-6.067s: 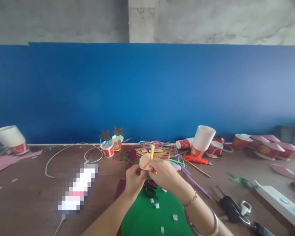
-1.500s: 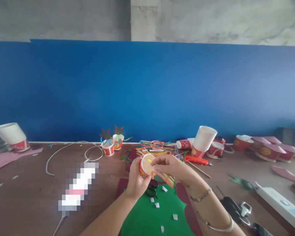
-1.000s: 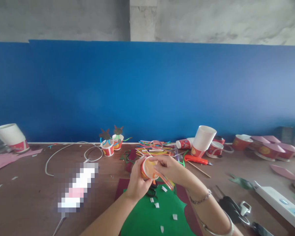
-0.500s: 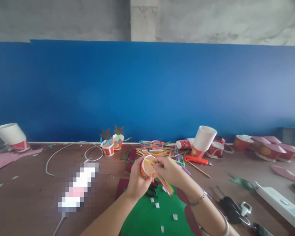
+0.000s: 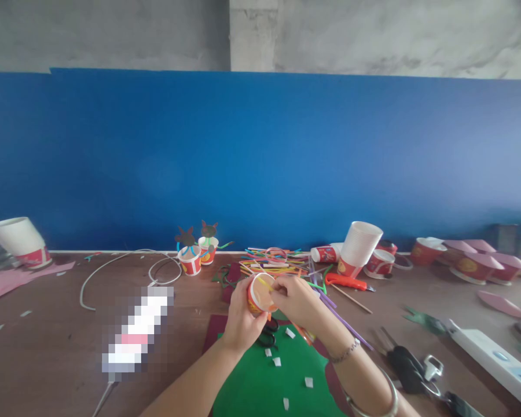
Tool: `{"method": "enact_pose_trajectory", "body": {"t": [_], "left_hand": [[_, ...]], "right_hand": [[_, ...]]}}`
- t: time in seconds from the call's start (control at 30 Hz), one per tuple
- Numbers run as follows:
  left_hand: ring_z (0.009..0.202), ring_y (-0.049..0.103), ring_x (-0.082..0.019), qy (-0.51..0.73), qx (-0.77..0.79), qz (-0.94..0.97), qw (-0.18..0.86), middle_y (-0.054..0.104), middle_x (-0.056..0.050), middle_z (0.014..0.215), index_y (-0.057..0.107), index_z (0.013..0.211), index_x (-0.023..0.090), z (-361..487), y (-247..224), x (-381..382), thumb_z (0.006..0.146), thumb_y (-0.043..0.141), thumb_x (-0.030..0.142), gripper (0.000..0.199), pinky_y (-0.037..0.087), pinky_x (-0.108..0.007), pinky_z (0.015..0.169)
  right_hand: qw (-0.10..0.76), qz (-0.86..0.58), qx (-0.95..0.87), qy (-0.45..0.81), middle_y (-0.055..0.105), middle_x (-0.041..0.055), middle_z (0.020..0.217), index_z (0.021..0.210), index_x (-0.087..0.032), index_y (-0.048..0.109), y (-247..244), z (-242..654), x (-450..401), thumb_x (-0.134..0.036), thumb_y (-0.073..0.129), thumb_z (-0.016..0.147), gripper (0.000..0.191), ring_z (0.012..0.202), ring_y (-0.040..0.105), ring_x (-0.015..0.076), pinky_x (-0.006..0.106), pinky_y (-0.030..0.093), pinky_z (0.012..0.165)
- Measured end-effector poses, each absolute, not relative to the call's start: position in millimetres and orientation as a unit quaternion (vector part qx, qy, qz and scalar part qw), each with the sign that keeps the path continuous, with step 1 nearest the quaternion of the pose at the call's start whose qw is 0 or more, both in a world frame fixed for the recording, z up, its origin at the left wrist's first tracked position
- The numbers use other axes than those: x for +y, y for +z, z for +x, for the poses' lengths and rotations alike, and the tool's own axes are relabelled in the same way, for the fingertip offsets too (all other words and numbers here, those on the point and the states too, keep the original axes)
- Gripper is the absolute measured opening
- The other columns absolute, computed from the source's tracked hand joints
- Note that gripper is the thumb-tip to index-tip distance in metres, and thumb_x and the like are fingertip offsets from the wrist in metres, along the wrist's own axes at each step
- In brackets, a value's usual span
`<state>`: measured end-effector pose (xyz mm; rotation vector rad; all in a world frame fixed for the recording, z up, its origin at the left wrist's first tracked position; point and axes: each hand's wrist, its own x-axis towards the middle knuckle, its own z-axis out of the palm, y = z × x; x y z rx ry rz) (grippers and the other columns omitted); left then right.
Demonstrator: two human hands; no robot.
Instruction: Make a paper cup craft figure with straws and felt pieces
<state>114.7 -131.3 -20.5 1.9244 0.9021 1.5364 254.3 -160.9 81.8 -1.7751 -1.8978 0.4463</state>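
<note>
Near the middle of the view my left hand (image 5: 243, 318) is wrapped round a red and white paper cup (image 5: 252, 302), its open mouth tilted towards me. At the cup's right rim is my right hand (image 5: 293, 295), fingers pinched together. A yellow straw (image 5: 265, 283) lies across the cup's mouth and runs to those fingertips. Ends of orange and yellow straws (image 5: 304, 335) stick out below my right hand, partly hidden by the wrist. Under both hands lies green paper (image 5: 273, 388) with small white scraps, and black-handled scissors (image 5: 269, 336) partly covered.
Coloured straws (image 5: 278, 255) are heaped behind the cup. Two cups with dark animal heads (image 5: 190, 263) stand left of them. To the right are stacked paper cups (image 5: 359, 246), an orange utility knife (image 5: 347, 282), keys (image 5: 410, 370) and a power strip (image 5: 495, 359). A blurred-out phone-like object (image 5: 139, 330) lies left.
The orange and yellow straw ends below my right hand have swung under the wrist and now show less. The cup and my left hand have hardly moved.
</note>
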Motion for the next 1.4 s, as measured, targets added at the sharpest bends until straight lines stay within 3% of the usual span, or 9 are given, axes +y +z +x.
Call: {"method": "enact_pose_trajectory", "body": {"t": [0.5, 0.63, 0.8, 0.97, 1.27, 1.4], "left_hand": [[0.12, 0.047, -0.03, 0.533, 0.306, 0.751, 0.24, 0.049, -0.012, 0.125, 0.038, 0.128, 0.021, 114.6, -21.9, -133.2, 0.06, 0.059, 0.0, 0.073, 0.036, -0.049, 0.103], [0.118, 0.048, -0.029, 0.525, 0.309, 0.764, 0.214, 0.05, -0.012, 0.125, 0.037, 0.128, 0.022, 113.9, -25.9, -130.9, 0.062, 0.062, 0.002, 0.073, 0.037, -0.047, 0.102], [0.114, 0.052, -0.028, 0.524, 0.324, 0.762, 0.197, 0.052, -0.011, 0.122, 0.038, 0.126, 0.021, 113.3, -32.9, -129.5, 0.064, 0.066, 0.006, 0.07, 0.041, -0.045, 0.098], [0.114, 0.052, -0.027, 0.519, 0.329, 0.762, 0.203, 0.052, -0.011, 0.122, 0.038, 0.126, 0.021, 113.5, -33.3, -131.0, 0.063, 0.064, 0.004, 0.071, 0.042, -0.044, 0.098], [0.108, 0.055, -0.026, 0.501, 0.304, 0.783, 0.209, 0.056, -0.009, 0.117, 0.043, 0.124, 0.021, 115.6, -25.2, -136.3, 0.059, 0.063, 0.002, 0.07, 0.045, -0.04, 0.093], [0.109, 0.055, -0.026, 0.504, 0.324, 0.769, 0.223, 0.056, -0.009, 0.117, 0.043, 0.123, 0.021, 115.7, -26.7, -135.0, 0.059, 0.062, 0.002, 0.069, 0.045, -0.04, 0.093]], "right_hand": [[0.236, -0.666, -0.696, 0.127, 0.044, -0.0031, 0.051, 0.053, -0.018, 0.05, 84.3, 244.5, -164.0, -0.017, 0.05, 0.069, 0.016, 0.051, 0.035, 0.0101, 0.023, 0.022, 0.049], [0.238, -0.669, -0.689, 0.144, 0.041, -0.0035, 0.047, 0.048, -0.017, 0.049, 83.9, 247.8, -160.1, -0.015, 0.051, 0.065, 0.017, 0.048, 0.033, 0.0094, 0.023, 0.022, 0.047], [0.249, -0.658, -0.68, 0.208, 0.05, -0.0013, 0.044, 0.046, -0.015, 0.056, 81.7, 255.5, -154.4, -0.013, 0.047, 0.065, 0.021, 0.046, 0.039, 0.0088, 0.021, 0.026, 0.047], [0.253, -0.665, -0.67, 0.211, 0.052, -0.0013, 0.046, 0.046, -0.014, 0.057, 76.4, 254.2, -153.0, -0.013, 0.048, 0.063, 0.019, 0.046, 0.037, 0.0082, 0.021, 0.026, 0.048], [0.222, -0.696, -0.662, 0.166, 0.033, -0.0042, 0.044, 0.043, -0.016, 0.046, 79.8, 240.9, -156.3, -0.011, 0.05, 0.056, 0.015, 0.051, 0.03, 0.0094, 0.022, 0.023, 0.048], [0.218, -0.699, -0.662, 0.16, 0.036, -0.0033, 0.046, 0.046, -0.016, 0.048, 78.9, 241.5, -154.8, -0.012, 0.052, 0.058, 0.013, 0.051, 0.034, 0.0101, 0.022, 0.024, 0.05]]}}
